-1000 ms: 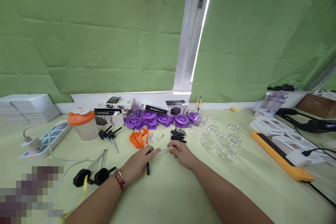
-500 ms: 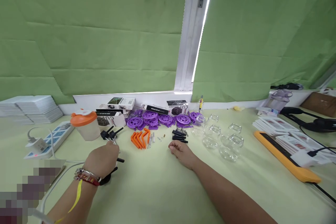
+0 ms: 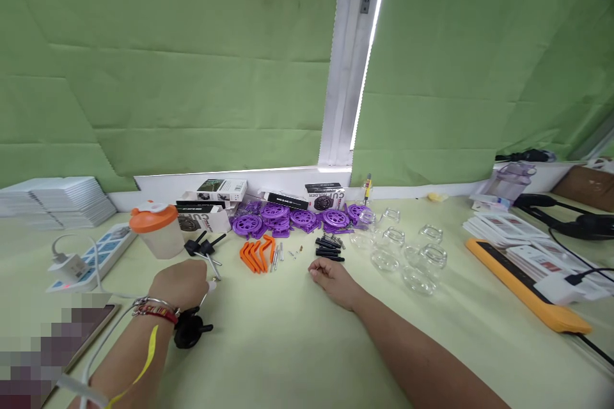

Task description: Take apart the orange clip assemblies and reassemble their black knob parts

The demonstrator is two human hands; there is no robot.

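Observation:
My left hand point(image 3: 181, 284) is low over the table at the left, back upward, its curled fingers mostly hidden. A thin metal rod with a pale end point(image 3: 212, 285) sticks out beside them; whatever else they hold is hidden. Just under the wrist lies a black round part with a short stem point(image 3: 189, 331). Black-headed parts with metal rods point(image 3: 205, 246) lie ahead of this hand. My right hand point(image 3: 334, 282) rests on the table with fingers curled together, nothing visible in them. Closest to it are several black tubes point(image 3: 329, 248).
Orange angled pieces point(image 3: 256, 254), metal pins point(image 3: 277, 257) and purple wheel-like parts point(image 3: 275, 212) lie in the middle. Clear cups point(image 3: 385, 259) stand right. An orange-lidded cup point(image 3: 156, 230), power strip point(image 3: 103, 252) and white cable point(image 3: 98, 342) are left; a yellow-black bar point(image 3: 527, 287) is far right.
My left hand has drawn back slightly left and toward me, away from the black-headed parts. More of the black round part by its wrist now shows. My right hand has stayed put.

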